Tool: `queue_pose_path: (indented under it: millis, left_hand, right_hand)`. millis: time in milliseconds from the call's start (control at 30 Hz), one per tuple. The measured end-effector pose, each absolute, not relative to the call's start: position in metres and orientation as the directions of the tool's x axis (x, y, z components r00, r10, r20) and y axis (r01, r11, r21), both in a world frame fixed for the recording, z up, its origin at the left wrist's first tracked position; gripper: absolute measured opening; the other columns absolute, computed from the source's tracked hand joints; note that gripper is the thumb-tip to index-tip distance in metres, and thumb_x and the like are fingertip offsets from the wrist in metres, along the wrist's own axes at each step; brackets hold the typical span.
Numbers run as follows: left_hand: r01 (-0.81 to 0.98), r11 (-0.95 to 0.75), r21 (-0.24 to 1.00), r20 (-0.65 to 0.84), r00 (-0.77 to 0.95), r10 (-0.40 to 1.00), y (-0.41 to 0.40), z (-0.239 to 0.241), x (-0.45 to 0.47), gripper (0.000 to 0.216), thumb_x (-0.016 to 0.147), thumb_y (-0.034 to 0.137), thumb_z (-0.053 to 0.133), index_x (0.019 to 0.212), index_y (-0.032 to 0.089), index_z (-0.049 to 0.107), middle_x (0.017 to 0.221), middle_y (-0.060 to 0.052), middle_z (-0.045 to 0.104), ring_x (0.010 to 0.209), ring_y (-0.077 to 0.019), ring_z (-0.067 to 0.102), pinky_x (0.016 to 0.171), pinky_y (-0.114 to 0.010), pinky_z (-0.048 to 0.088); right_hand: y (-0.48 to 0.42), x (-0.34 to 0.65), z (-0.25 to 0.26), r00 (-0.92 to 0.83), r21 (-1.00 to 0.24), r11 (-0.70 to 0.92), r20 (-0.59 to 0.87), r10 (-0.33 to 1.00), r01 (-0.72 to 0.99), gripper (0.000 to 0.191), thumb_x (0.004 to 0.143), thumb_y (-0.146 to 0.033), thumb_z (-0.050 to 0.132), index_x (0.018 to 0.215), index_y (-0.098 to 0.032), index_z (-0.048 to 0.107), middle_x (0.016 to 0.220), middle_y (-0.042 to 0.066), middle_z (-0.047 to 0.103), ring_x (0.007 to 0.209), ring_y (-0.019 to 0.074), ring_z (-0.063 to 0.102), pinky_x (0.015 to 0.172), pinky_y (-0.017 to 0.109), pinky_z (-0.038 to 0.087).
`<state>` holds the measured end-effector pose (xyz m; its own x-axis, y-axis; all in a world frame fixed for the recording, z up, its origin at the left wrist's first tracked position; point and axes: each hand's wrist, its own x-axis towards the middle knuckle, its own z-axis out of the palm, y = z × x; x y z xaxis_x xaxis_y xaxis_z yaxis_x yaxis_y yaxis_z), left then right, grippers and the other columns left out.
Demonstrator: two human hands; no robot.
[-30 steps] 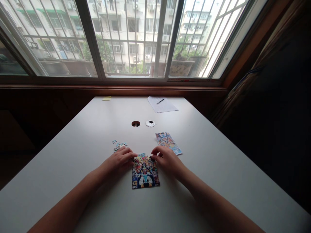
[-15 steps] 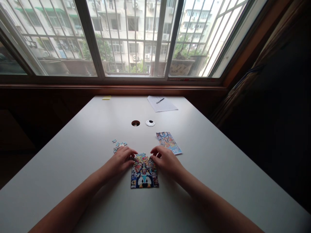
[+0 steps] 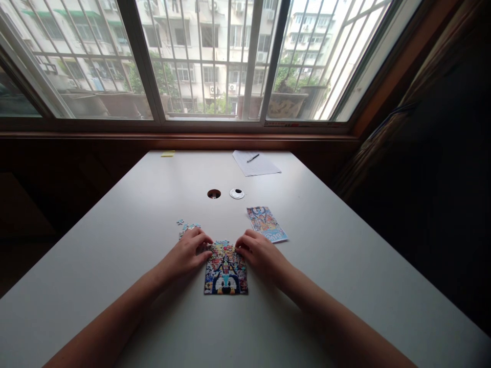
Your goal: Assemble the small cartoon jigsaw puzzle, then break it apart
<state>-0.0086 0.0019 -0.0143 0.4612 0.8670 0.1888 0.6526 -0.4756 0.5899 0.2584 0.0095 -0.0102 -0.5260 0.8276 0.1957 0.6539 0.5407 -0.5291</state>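
Left hand (image 3: 191,251), right hand (image 3: 261,253) curl at puzzle (image 3: 226,271) corners, 11 and 1 o'clock; grip unclear. Card (image 3: 264,220) lettering unreadable. Bench (image 3: 226,327) extends toward 6.

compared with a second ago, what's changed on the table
The jigsaw has slid slightly left and turned a little, sitting squarer; the left hand and right hand shifted left with it. No grip clearly taken or released. The loose pieces, picture sheet, paper and pen stayed put.
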Motion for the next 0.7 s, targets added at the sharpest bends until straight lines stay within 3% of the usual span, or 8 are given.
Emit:
queue_pose_path:
  millis: [367, 700]
  left_hand:
    - [0.668, -0.401, 0.627, 0.139, 0.410, 0.901, 0.0040, -0.0129, -0.0105, 0.010, 0.090, 0.027, 0.064, 0.090, 0.019, 0.070, 0.097, -0.006, 0.061, 0.092, -0.0227, 0.059, 0.079, -0.034, 0.050]
    - [0.681, -0.344, 0.647, 0.110, 0.363, 0.925, 0.0018, -0.0070, -0.0054, 0.011, 0.087, 0.027, 0.065, 0.084, 0.019, 0.071, 0.095, -0.007, 0.063, 0.091, -0.0245, 0.061, 0.081, -0.037, 0.051]
  right_hand:
    - [0.0050, 0.2523, -0.0062, -0.633, -0.266, 0.676, 0.236, 0.737, 0.688, 0.011, 0.098, -0.015, 0.056, 0.093, -0.017, 0.066, 0.095, 0.007, 0.061, 0.087, 0.0196, 0.057, 0.078, 0.031, 0.046]
    - [0.0060, 0.2510, -0.0086, -0.640, -0.254, 0.689, 0.254, 0.725, 0.679, 0.008, 0.096, -0.016, 0.059, 0.091, -0.018, 0.065, 0.095, 0.007, 0.060, 0.089, 0.0198, 0.057, 0.081, 0.032, 0.047]
